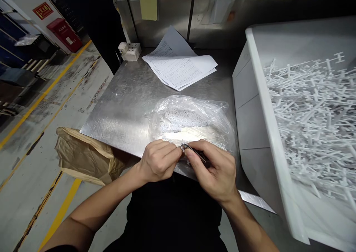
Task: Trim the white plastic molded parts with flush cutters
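My left hand (160, 161) is closed in a pinch near the table's front edge. What its fingertips hold is too small to make out. Between the thumb and fingers of my right hand (217, 170) is a small dark metal tool (196, 151), slim like a clipper or tweezers. Its tip meets the left fingertips. Just beyond both hands lies a clear plastic bag (191, 115), with small specks showing on or in it. My hands hide its near part.
A white bin (258, 81) full of thin white plastic sprues (319, 122) stands right of the metal table (122, 107). Printed sheets (180, 66) and a power socket block (132, 52) lie at the back. An open brown paper bag (86, 157) stands at lower left. Someone's dark-clothed leg (102, 26) is behind.
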Tool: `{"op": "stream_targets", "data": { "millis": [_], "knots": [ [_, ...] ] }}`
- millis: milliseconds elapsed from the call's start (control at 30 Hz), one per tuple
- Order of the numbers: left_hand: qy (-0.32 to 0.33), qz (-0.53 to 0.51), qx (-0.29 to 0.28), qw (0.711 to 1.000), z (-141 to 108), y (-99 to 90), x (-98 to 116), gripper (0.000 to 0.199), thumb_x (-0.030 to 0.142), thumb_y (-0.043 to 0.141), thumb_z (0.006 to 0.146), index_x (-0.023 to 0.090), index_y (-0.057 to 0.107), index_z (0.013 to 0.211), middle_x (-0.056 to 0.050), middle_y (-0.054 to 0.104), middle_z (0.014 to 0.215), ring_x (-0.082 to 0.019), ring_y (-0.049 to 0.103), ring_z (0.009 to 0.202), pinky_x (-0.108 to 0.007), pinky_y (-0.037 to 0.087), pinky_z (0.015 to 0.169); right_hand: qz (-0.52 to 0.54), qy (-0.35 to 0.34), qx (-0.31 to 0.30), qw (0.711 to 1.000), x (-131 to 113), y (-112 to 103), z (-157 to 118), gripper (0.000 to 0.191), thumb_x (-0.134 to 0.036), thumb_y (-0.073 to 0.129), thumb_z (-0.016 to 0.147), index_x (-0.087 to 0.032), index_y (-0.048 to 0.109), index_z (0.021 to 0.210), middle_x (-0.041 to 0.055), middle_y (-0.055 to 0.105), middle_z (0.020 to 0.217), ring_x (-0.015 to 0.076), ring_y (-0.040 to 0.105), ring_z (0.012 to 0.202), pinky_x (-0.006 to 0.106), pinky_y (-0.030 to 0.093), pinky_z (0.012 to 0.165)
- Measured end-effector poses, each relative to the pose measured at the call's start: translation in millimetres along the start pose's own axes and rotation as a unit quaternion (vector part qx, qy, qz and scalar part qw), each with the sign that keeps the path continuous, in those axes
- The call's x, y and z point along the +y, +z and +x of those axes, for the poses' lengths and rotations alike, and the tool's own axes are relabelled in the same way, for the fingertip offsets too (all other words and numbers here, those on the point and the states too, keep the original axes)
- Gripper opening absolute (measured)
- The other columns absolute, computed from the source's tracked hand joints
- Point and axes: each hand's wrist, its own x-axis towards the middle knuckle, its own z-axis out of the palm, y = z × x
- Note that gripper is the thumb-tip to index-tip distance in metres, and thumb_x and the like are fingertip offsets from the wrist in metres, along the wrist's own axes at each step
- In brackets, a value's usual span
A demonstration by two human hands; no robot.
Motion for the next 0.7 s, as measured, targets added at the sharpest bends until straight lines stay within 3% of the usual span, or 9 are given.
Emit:
{"op": "stream_targets", "data": {
  "millis": [467, 700],
  "knots": [
    [0.017, 0.019, -0.008, 1.0, 1.1, -1.0, 0.3, 0.027, 0.004, 0.053, 0.099, 0.02, 0.055, 0.078, 0.002, 0.052, 0.065, -0.015, 0.043, 0.062, -0.037, 0.032, 0.06, 0.03, 0.056, -0.006, 0.998, -3.5, -1.3, 1.9, 0.01, -0.022, 0.068, 0.105, -0.023, 0.072, 0.096, -0.0019, 0.075, 0.08, 0.0143, 0.068, 0.065, 0.029, 0.05, 0.063],
    [0.017, 0.034, -0.001, 0.999, 1.1, 2.2, 2.5, 0.025, 0.005, 0.055, 0.1, 0.02, 0.057, 0.08, 0.002, 0.05, 0.066, -0.015, 0.041, 0.061, -0.036, 0.029, 0.059, 0.058, 0.121, 0.0, 0.991, -2.6, 0.3, 4.4, 0.015, -0.025, 0.069, 0.104, -0.022, 0.074, 0.09, -0.0029, 0.073, 0.076, 0.0136, 0.064, 0.064, 0.028, 0.049, 0.062]
  ]
}}
